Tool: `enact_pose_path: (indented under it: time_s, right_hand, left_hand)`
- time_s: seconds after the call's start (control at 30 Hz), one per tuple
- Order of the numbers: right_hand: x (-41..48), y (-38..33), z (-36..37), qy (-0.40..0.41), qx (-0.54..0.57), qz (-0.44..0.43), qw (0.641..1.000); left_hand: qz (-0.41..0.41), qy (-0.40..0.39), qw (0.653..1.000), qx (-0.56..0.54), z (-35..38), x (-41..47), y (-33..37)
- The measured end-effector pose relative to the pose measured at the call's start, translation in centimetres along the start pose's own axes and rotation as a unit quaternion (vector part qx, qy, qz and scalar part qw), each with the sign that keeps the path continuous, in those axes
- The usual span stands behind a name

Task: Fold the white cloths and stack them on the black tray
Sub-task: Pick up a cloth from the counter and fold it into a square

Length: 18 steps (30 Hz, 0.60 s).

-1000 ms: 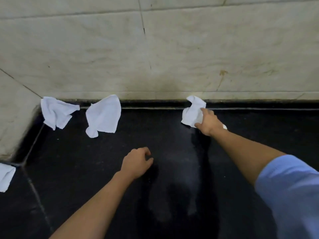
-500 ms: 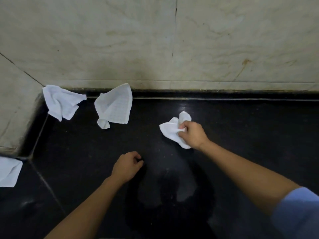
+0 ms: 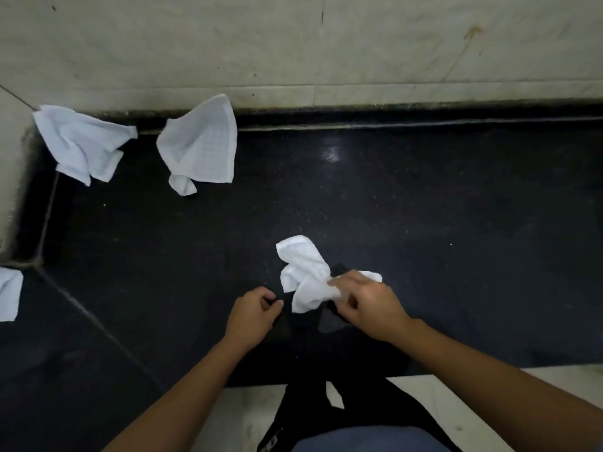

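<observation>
So the right hand (image 3: 368, 305) has dragged the crumpled cloth (image 3: 305, 272) in close to the front of the black worktop (image 3: 424, 207) — a second ago it was way back against the wall (image 3: 293, 44). The fingers are pinched on one bunched end and the rest flops out ahead of them. The left hand (image 3: 253, 316) sits just beside it, loosely curled, holding nothing. My guess is this is the setup for spreading it flat and starting a first fold. Nothing looks folded yet — the corner cloth (image 3: 81, 141), middle cloth (image 3: 202, 141) and edge cloth (image 3: 8, 293) lie rumpled off to the left. Can't make out a black tray anywhere in view.
</observation>
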State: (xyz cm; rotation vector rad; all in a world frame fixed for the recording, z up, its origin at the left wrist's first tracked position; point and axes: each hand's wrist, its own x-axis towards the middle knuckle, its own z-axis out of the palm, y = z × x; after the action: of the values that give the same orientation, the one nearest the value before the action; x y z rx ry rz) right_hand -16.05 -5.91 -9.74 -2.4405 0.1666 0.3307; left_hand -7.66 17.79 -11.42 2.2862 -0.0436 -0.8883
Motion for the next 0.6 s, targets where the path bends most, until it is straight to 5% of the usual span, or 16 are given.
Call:
enact_pose_path:
  time_s: [0.1,0.2,0.3,0.4,0.5,0.53,0.6]
  right_hand:
    - [0.6,0.9,-1.6,0.053,-0.068,0.042,0.995]
    - [0.4,0.9,-0.9,-0.053,-0.148,0.019,0.987]
    - [-0.1,0.9,0.7,-0.086,-0.183,0.034,0.979]
    - [-0.4,0.7,1.2,-0.051,0.033,0.154,0.986]
    - [-0.4,1.1,0.1,0.012,0.366,0.339,0.867]
    - [-0.5,1.6,-0.5,0.030,0.365,0.362,0.857]
    - [-1.4,3.0,-1.3,0.037,0.197,0.336,0.920]
  left_hand:
    - [-0.004,0.035,0.998,-0.052,1.0,0.2,1.2]
    - [-0.025,0.071,0.995,-0.069,1.4,1.2,2.4]
    - [-0.041,0.059,0.997,0.026,1.3,2.1,3.2]
    - [-0.068,0.025,0.995,0.074,1.2,1.5,3.3]
    - [-0.075,0.043,0.990,0.110,1.0,0.3,2.4]
    - [-0.073,0.051,0.989,0.119,1.0,0.0,2.1]
    - [-0.060,0.064,0.988,0.124,1.1,-0.3,2.0]
